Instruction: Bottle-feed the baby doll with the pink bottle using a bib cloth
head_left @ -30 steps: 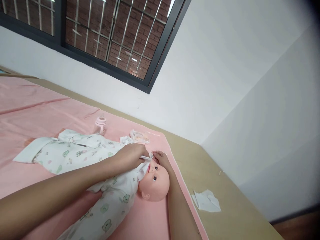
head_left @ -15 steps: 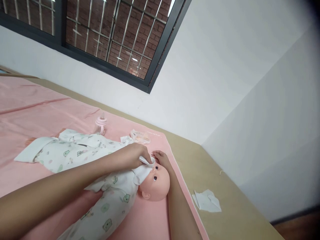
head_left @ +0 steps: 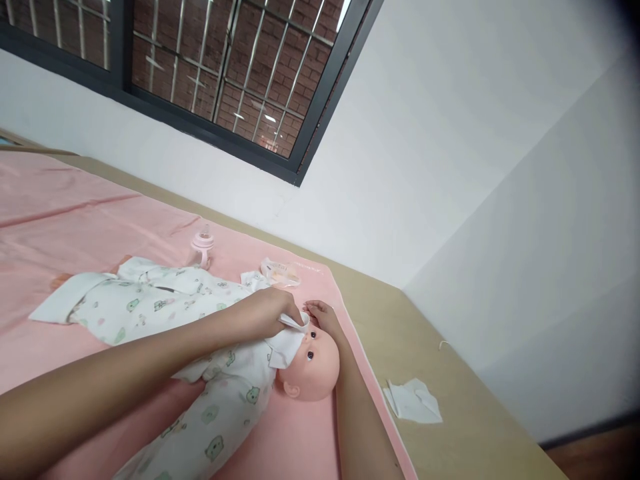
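A baby doll (head_left: 315, 373) in white pyjamas with a green animal print lies on its back, head toward the right. My left hand (head_left: 265, 313) is closed on a white cloth (head_left: 287, 347), which covers the doll's mouth and chin and drapes toward its neck. Beyond the far side of the doll's head, my right hand (head_left: 323, 315) rests with its fingers loosely bent and apart. My right forearm runs along the crown of the head. Part of the doll's chest is hidden behind my left forearm.
The doll lies on a pink blanket (head_left: 55, 233) over a tan tabletop (head_left: 370, 307). Behind the doll stand a pink baby bottle (head_left: 202, 248) and a clear plastic packet (head_left: 280, 273). A folded white cloth (head_left: 414, 401) lies at the right. A white wall and barred window are behind.
The edge of the white cloth near the doll's cheek has shifted slightly and hangs lower toward its ear. Both hands stay almost where they were.
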The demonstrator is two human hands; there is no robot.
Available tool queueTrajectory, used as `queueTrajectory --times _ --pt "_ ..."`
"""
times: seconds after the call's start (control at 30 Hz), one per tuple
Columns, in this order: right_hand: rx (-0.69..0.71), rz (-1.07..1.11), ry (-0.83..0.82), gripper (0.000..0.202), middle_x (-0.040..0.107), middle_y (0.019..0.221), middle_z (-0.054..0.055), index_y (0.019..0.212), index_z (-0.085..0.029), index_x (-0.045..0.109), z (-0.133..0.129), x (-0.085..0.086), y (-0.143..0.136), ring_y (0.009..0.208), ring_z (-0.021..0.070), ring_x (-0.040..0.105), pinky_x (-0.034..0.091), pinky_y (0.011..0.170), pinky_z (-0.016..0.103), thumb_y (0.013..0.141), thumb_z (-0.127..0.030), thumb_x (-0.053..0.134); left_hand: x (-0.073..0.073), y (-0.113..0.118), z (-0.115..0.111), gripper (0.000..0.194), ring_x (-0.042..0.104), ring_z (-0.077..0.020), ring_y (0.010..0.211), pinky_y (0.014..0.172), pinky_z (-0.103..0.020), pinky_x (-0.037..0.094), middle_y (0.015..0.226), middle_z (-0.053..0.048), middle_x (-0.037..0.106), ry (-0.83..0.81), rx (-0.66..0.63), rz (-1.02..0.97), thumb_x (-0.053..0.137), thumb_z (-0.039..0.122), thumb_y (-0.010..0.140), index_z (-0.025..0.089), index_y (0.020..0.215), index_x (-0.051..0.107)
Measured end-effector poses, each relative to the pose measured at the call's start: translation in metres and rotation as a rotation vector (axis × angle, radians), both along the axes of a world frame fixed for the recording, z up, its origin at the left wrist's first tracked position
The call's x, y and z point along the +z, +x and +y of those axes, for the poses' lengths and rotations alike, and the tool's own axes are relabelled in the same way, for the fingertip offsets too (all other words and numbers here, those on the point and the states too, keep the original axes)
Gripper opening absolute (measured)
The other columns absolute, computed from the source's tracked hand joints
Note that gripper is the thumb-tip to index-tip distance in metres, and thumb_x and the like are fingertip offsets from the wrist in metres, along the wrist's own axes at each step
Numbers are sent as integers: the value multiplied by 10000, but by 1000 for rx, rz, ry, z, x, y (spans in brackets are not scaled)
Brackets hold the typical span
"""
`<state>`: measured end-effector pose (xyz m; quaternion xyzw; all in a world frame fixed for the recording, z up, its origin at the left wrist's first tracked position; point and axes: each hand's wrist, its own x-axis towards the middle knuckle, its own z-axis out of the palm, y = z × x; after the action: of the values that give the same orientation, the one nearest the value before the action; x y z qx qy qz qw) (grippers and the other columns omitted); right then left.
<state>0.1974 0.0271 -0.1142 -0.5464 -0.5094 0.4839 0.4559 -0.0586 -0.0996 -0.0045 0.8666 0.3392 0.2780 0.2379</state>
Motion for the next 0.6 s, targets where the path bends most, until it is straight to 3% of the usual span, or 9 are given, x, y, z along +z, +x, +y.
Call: queueTrajectory --times 0.23,0.33,0.43,0.5,0.6 --pt "-6 -3 -21 73 695 744 30 795 -147 665 -7 5 -4 677 105 660 542 679 196 727 -139 641 3 0 2 194 624 -197 858 715 -240 410 906 -35 697 36 84 46 510 154 780 180 842 692" --pt "5 25 -52 98 699 779 44 814 -144 664 -11 17 -4 678 111 657 544 685 214 720 -171 667 7 -4 5 200 638 -198 878 743 -248 432 908 -26 714 43 119 25 517 133 781 187 842 700" --pt "-18 88 2 190 702 919 55 873 -162 660 -20 47 -6 718 113 652 545 741 249 711 -252 701 14 -10 7 229 629 -216 988 843 -276 450 1052 -29 710 114 201 -39 620 229 790 208 1002 703" --pt "-12 59 115 257 691 1004 48 929 -188 660 -30 77 -12 775 111 648 531 785 253 718 -326 707 18 -15 8 428 582 -238 1112 936 -303 434 1195 -47 663 184 245 -54 711 338 750 207 1154 655" --pt "107 -26 303 284 668 1067 48 948 -206 662 -56 122 -31 846 133 644 517 845 300 747 -405 678 21 -22 11 685 495 -266 1229 1020 -352 393 1327 -70 578 270 287 12 779 411 683 186 1292 559"
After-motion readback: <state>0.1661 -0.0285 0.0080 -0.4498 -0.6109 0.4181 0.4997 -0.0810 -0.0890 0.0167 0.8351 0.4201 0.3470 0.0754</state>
